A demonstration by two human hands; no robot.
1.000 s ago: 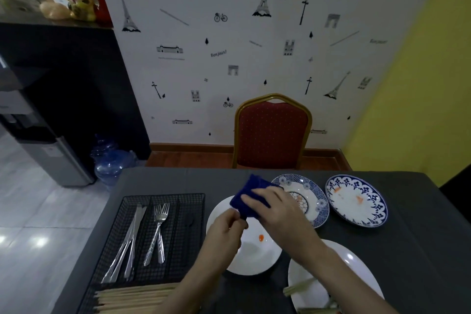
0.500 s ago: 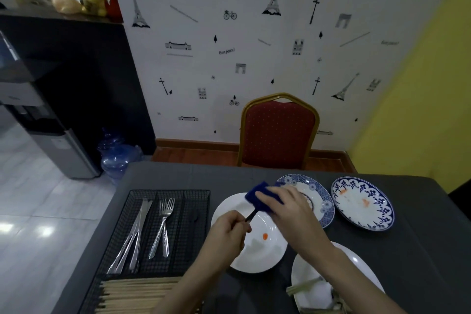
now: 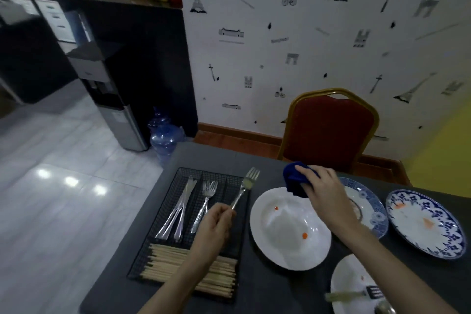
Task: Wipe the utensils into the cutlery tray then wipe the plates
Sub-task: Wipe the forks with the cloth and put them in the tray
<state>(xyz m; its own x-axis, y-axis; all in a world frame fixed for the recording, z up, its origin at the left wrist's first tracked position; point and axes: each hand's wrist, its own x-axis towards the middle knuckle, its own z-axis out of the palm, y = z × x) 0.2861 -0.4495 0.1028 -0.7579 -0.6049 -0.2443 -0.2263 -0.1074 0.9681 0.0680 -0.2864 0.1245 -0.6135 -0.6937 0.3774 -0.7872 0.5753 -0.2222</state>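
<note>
Left hand: fingers curled around the handle of a fork, which is held above the right-hand part of the cutlery tray, tines pointing away from the person.
Right hand: grips a bunched blue cloth over the far rim of the white plate.
Cutlery tray: a black wire-mesh tray on the left part of the dark tabletop, its left side near the tabletop's left edge. Knives lie in a left compartment, forks in the one beside it, and a bundle of chopsticks runs crosswise along the near end (partly under the left forearm).
White plate: just right of the tray, with two small orange spots on it.
Patterned plates: one blue-and-white plate lies under the right wrist, next to the white plate; a second blue-rimmed plate with orange smears lies further right, near the tabletop's right edge.
Near plate: white, at the bottom right, carrying utensils (blurred, kind unclear).
Open room: bare tabletop shows beyond the tray and between the near plate and the tray.
Surroundings: a red chair stands at the far edge against a wall with Eiffel Tower motifs; a tiled floor lies to the left.
</note>
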